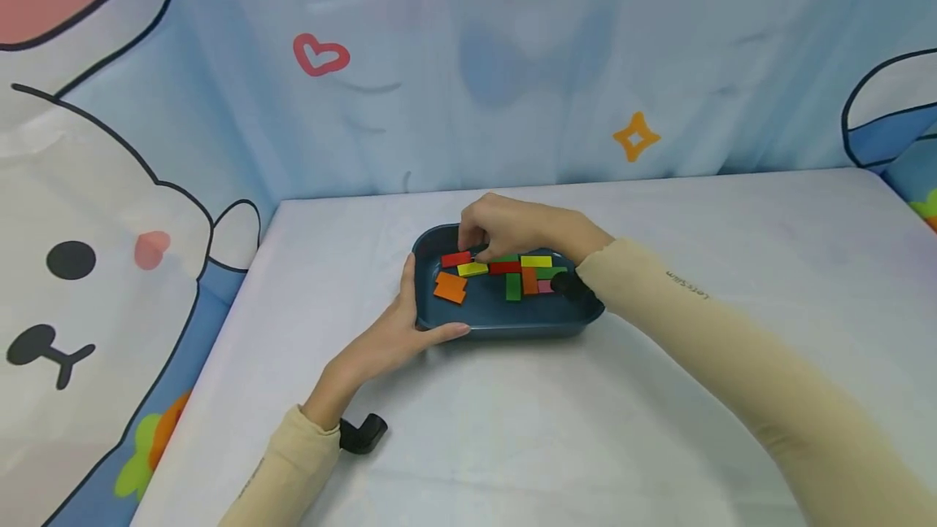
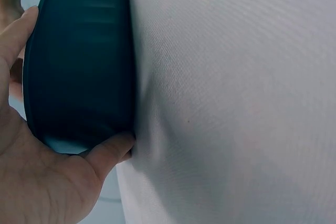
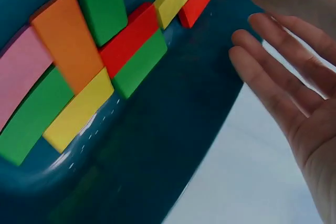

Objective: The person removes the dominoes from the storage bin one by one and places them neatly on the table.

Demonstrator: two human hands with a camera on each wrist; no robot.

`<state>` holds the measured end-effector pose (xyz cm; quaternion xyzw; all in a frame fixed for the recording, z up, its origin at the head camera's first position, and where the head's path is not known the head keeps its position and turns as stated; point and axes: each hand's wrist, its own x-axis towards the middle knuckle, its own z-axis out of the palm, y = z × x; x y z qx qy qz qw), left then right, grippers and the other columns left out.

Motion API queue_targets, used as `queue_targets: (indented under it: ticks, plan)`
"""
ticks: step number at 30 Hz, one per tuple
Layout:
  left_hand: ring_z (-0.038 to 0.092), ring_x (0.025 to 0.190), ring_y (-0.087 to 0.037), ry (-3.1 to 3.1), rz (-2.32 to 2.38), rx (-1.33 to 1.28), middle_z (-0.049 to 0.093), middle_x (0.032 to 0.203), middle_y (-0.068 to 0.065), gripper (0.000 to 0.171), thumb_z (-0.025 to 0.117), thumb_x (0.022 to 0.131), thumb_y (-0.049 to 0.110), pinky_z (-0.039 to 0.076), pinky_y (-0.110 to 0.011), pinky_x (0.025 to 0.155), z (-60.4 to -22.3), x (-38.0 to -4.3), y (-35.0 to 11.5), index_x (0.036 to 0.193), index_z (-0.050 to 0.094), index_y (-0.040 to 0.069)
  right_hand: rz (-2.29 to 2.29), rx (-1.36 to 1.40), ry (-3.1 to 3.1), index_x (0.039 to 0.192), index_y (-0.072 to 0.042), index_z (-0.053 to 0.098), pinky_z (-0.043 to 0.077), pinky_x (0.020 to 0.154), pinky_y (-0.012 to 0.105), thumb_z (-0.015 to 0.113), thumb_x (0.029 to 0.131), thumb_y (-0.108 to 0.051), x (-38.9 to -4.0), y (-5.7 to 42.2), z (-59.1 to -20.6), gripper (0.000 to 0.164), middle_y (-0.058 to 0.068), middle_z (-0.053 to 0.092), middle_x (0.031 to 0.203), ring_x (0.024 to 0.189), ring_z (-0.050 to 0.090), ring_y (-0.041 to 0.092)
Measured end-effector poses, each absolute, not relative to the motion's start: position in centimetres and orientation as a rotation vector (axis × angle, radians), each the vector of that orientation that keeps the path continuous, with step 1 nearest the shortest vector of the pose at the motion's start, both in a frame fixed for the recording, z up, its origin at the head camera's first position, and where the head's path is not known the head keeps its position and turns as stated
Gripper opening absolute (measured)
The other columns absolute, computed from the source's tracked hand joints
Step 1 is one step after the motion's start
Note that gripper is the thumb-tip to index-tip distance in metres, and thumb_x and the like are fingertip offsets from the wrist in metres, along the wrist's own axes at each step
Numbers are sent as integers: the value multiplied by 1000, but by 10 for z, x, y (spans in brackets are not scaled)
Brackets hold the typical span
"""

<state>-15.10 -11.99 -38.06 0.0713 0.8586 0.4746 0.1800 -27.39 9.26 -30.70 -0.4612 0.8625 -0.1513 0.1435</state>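
Observation:
A dark blue tray (image 1: 527, 320) holds flat colored blocks. My left hand (image 1: 406, 315) grips its left end, with the thumb (image 1: 442, 335) along the near side and the fingers around the corner. Over the far left part of the tray is my right hand (image 1: 501, 224), fingers pointing down close to a red block (image 1: 455, 259) and a yellow block (image 1: 472, 269). In the right wrist view, the right hand (image 3: 299, 72) has extended fingers with nothing between them. Two orange blocks (image 1: 450, 288) lie together at the left of the tray.
In the right wrist view, pink (image 3: 23, 77), orange (image 3: 68, 40), green (image 3: 100, 3) and other blocks lie tightly fitted along the tray's side. A white cloth (image 1: 659, 413) covers the table. A printed blue curtain (image 1: 527, 104) hangs behind.

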Motion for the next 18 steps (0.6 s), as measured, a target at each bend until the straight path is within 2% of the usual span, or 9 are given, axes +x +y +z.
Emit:
queue_targets:
  ticks: [7,13,18]
  plan:
    - [15,150,-18,2437,1360,242,3,165,3,123,72,79,61,23,-51,120,-381,-151,-124,144,-31,44,-277,-1269,2460,102,-4,75,57,83,31,74,86,-9,-277,68,-318,17,7,73,99,88,65,19]
    - [14,150,-16,2437,1370,265,4,165,5,123,72,79,61,21,-50,121,-382,-147,-128,145,-31,43,-135,-1241,2446,96,-5,75,57,77,29,71,88,-9,-275,55,-330,9,5,71,89,78,62,18]
    - [15,150,-15,2436,1388,292,5,165,5,122,72,81,57,20,-50,121,-382,-147,-130,145,-30,44,-130,-1192,2454,101,-5,75,58,80,29,71,88,-6,-272,51,-334,14,6,71,95,82,63,19]
